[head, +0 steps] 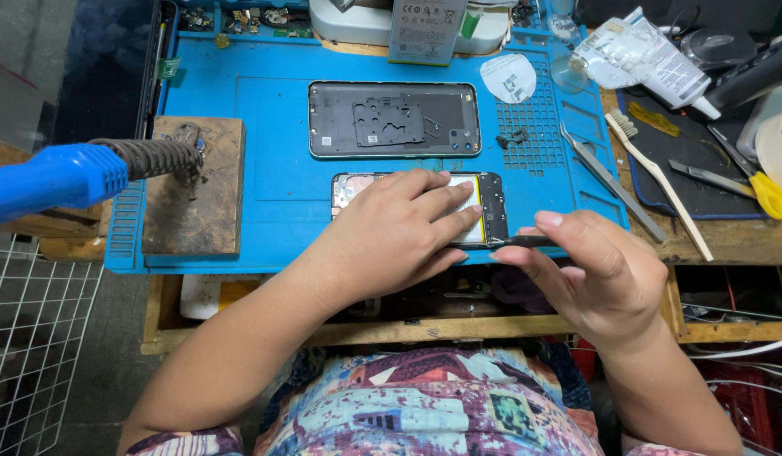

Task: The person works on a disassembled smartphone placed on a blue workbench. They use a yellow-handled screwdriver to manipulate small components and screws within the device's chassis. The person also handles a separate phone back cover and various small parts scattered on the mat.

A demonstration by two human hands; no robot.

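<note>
Blue mat [273, 127]: hands flat, pinching tool [526, 241].

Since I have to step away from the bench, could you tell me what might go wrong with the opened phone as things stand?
The left hand presses flat on the opened phone, so hard pressure might stress the parts beneath. The right hand holds a thin dark tool at the phone's lower corner; a slip could scratch it. The small loose screws lie unguarded on the blue mat and could be brushed away.

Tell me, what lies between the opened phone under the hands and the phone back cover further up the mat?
Only bare blue mat separates the opened phone from the back cover, in the head view.
</note>
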